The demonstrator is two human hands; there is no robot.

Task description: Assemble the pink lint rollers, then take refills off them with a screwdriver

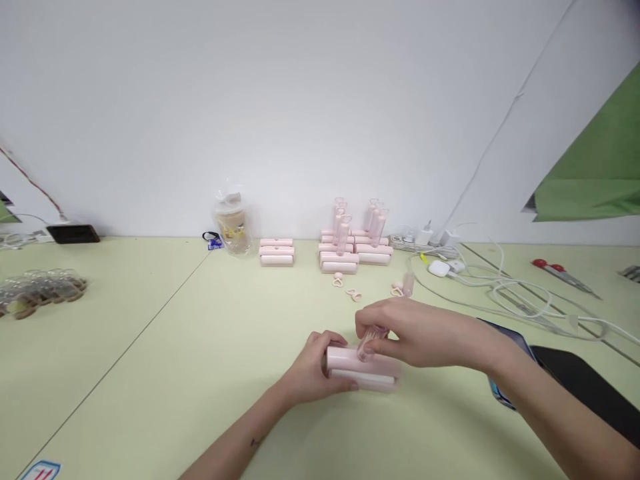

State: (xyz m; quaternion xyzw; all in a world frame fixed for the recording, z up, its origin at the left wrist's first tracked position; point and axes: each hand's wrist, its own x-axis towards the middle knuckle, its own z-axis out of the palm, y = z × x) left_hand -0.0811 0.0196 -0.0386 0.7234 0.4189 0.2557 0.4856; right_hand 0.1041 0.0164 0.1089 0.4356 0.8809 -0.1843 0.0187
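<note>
My left hand (pixel 313 369) is closed round the left end of a pink and white oblong case (pixel 361 370) that lies on the pale green table (pixel 200 373). My right hand (pixel 400 330) hovers over the case and pinches a small clear pink tube (pixel 369 341), whose lower end touches the case's top. Behind the hands lie small pink heart-shaped loops (pixel 353 294) and another clear tube (pixel 409 285).
At the back stand stacks of pink cases (pixel 277 252) (pixel 350 255) with upright tubes, and a bagged bottle (pixel 233 227). White chargers and cables (pixel 500 283) spread to the right, with red-handled scissors (pixel 563 273). A phone (pixel 505 393) and a dark mat (pixel 585 387) lie under my right forearm. Bagged items (pixel 40 288) sit at the left.
</note>
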